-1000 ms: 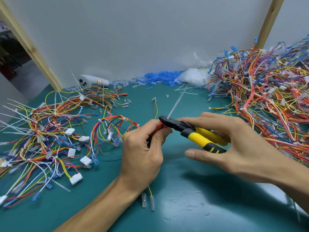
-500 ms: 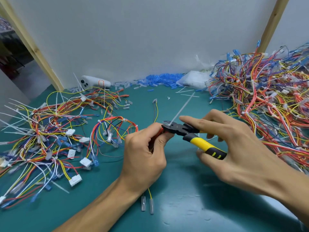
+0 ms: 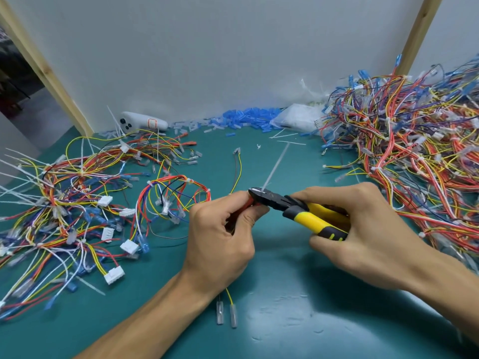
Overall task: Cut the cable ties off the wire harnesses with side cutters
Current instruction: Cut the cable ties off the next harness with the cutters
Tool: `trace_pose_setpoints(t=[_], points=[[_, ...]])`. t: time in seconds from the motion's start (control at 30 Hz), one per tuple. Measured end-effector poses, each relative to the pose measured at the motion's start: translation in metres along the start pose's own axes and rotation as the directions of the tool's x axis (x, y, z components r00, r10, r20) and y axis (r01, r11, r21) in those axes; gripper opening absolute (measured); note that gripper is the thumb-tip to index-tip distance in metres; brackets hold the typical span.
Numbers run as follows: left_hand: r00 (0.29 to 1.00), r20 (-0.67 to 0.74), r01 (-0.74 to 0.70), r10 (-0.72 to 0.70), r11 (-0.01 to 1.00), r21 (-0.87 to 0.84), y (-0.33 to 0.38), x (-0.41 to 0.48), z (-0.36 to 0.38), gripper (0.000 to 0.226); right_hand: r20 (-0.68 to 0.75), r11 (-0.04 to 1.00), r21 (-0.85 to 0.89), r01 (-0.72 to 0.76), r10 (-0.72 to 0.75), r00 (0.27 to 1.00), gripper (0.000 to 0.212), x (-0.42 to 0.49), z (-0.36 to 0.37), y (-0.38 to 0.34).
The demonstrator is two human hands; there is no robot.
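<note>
My left hand (image 3: 220, 239) grips a small wire harness (image 3: 178, 195) of red, yellow and blue wires, pinching its red wires between thumb and forefinger. My right hand (image 3: 363, 237) grips the yellow-and-black side cutters (image 3: 305, 216). Their dark jaws (image 3: 259, 194) sit right at my left fingertips, closed on the base of a white cable tie (image 3: 276, 167) whose tail sticks up and away. The spot where tie meets wires is hidden by my fingers.
A big heap of tied harnesses (image 3: 404, 151) fills the right side. A spread of loose harnesses (image 3: 64, 208) lies on the left. Blue and clear terminal sleeves (image 3: 243, 119), a plastic bag (image 3: 298, 120) and a white device (image 3: 142, 121) line the wall. Green table (image 3: 285, 294).
The cutter handles have been squeezed together by my right hand and the jaws have closed onto the tie at my left fingertips. My left hand has barely shifted.
</note>
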State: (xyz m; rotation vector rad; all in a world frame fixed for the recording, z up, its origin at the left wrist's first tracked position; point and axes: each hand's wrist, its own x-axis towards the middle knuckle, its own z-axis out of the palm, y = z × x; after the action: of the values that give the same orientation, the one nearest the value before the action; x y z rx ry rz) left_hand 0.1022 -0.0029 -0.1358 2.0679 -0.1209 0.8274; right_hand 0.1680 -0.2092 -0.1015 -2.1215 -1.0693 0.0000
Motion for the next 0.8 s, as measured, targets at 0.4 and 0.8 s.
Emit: trace_pose_setpoints(t=[0.4,0.8], points=[[0.998,0.064,0.002,0.000,1.000,-0.031,0.0028,0.0039,-0.0042,0.030,0.058,0.991,-0.132,-0.004,0.011,0.998,0.061,0.0014,-0.0025,0.0008],[0.994,0.084,-0.067,0.068,0.998,-0.015,0.0011,0.0026,-0.0050,0.017,0.151,0.998,-0.027,-0.054,0.058,0.987,0.020,-0.0010,-0.0040,-0.0067]])
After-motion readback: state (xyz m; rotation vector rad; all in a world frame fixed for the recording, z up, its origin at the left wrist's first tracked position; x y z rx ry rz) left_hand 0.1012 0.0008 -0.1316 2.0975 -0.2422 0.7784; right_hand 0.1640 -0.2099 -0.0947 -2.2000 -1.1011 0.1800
